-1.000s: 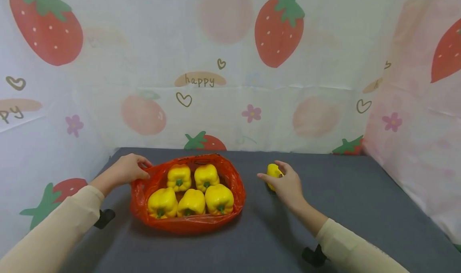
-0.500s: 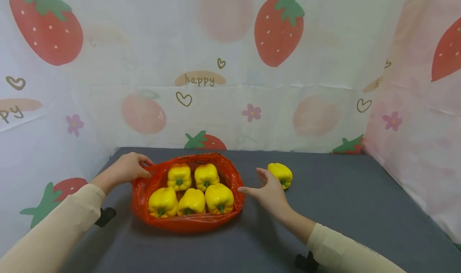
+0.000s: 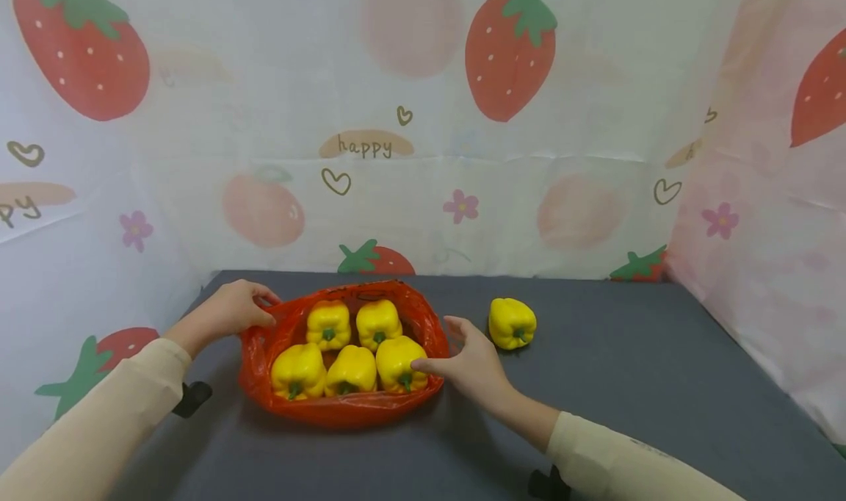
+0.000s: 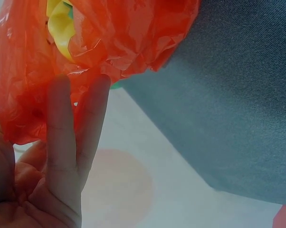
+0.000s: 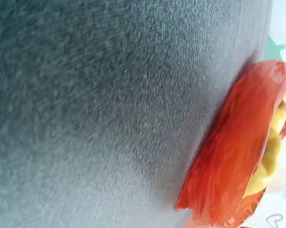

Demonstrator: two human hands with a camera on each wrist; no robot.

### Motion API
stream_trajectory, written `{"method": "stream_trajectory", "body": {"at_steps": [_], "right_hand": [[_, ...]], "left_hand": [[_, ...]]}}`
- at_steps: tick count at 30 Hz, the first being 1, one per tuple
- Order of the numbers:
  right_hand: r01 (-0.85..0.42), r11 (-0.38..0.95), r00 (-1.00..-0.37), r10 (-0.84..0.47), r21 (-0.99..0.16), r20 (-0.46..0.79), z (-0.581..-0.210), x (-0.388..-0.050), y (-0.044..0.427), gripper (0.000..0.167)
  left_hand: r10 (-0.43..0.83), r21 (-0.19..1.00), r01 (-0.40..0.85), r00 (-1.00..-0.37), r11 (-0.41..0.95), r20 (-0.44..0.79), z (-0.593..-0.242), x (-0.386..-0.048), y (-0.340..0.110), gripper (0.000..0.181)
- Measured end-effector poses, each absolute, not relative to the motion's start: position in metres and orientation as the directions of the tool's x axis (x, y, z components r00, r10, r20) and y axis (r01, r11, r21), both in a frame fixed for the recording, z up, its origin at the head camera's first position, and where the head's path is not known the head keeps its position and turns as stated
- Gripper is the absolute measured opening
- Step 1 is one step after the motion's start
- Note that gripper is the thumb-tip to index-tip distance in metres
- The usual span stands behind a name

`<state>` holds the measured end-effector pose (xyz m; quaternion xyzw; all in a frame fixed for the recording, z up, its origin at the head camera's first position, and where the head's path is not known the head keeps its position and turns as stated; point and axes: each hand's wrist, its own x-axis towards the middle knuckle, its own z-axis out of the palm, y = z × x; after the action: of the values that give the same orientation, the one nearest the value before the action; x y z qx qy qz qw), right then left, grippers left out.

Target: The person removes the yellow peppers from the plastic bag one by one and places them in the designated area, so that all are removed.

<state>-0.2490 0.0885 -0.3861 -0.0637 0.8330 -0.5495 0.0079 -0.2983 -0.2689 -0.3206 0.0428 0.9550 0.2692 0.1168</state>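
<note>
An orange-red plastic bag lies wide-mouthed on the dark table, with several yellow bell peppers inside. At its left edge, my left hand pinches the rim; the left wrist view shows two long fingers against the red film. My right hand is at the bag's right rim, thumb reaching over the rim in front of the right-hand pepper, other fingers outside, thumb and fingers apart. One more yellow pepper lies on the table beyond that hand. In the right wrist view the bag shows at the right.
The dark grey table extends right of the loose pepper. White cloth printed with strawberries hangs behind and along both sides. A small black object is by the left wrist, another below the right sleeve.
My right hand has moved left from the loose pepper to the bag's right rim, leaving that pepper on the table in full view. The left hand has kept its place on the bag.
</note>
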Motion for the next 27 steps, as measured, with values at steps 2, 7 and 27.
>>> {"method": "stream_trajectory", "body": {"at_steps": [2,7,27], "right_hand": [[-0.105,0.39,-0.99,-0.125,-0.915,0.06,-0.386,-0.248,0.086,0.084],[-0.124,0.393,-0.987,-0.147,-0.911,0.071,-0.387,-0.247,0.081,0.077],[-0.137,0.431,-0.973,-0.227,-0.892,0.04,-0.389,-0.247,0.064,0.079]], "left_hand": [[0.147,0.528,0.023,-0.97,0.849,-0.195,-0.32,-0.298,-0.269,0.044],[0.148,0.539,0.019,-0.969,0.842,-0.197,-0.318,-0.298,-0.269,0.045],[0.154,0.553,0.025,-0.97,0.833,-0.188,-0.324,-0.296,-0.272,0.045]]}}
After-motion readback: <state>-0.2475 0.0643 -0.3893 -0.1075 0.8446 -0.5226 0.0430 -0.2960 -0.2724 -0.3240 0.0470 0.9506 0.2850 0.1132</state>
